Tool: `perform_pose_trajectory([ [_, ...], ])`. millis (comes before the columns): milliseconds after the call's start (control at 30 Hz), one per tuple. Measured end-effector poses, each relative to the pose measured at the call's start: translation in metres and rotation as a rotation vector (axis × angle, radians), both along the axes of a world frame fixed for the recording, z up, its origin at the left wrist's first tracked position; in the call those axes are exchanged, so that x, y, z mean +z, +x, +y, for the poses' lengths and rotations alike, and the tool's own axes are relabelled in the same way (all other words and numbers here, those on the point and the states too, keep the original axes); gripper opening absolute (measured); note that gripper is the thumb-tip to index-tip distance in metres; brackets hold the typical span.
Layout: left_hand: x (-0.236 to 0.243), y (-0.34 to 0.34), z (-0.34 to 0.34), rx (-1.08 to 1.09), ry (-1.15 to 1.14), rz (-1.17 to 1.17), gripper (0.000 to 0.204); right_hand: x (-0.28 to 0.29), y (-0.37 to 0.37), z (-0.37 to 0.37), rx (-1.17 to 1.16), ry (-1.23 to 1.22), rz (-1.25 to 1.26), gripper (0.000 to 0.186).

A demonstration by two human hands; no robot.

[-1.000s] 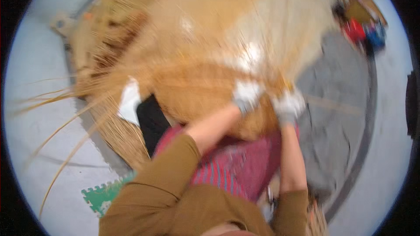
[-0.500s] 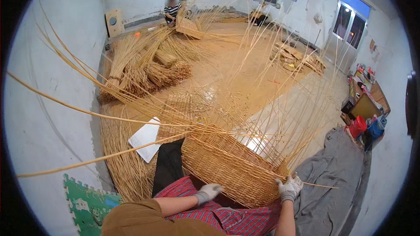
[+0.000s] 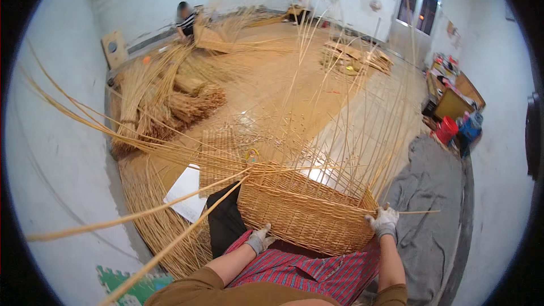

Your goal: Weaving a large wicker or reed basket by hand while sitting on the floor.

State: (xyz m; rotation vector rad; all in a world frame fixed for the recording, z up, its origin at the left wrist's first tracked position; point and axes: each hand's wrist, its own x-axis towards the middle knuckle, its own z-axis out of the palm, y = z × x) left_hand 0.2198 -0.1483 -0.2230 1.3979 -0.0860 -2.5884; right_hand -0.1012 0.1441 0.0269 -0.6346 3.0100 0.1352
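Observation:
A half-woven wicker basket [image 3: 309,218] rests on its side across my lap, with long loose stakes rising from its far side and more fanning out past its left corner. My left hand [image 3: 260,239], in a pale work glove, grips the basket's lower left edge; its thumb shows and the other fingers are partly hidden. At the right end, my gloved right hand [image 3: 384,220] is closed on the basket's upper corner, where a single rod sticks out to the right. A red checked cloth [image 3: 306,275] covers my lap beneath the basket.
Bundled wicker rods [image 3: 170,96] lie at the left, with more rods [image 3: 161,209] near me. A white board [image 3: 186,192] lies beside a woven panel [image 3: 218,153]. A grey cloth [image 3: 428,209] covers the floor at right, near a red bucket [image 3: 446,130]. Two people sit far back.
My left hand has moved slightly left and down onto the basket's lower edge. The basket has tilted a little, its long left rods swinging down toward me. The view has turned right.

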Motion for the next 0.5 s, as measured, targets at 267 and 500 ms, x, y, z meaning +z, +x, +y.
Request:
perform_pose_trajectory([
  [267,0.041,-0.003,0.006,-0.166,-0.102,-0.003,0.064,-0.024,0.019,0.011,-0.148,-0.305,0.093,0.063],
  [500,0.04,0.006,0.01,-0.301,-0.169,-0.124,0.042,-0.067,0.123,-0.056,-0.033,-0.694,0.178,0.064],
])
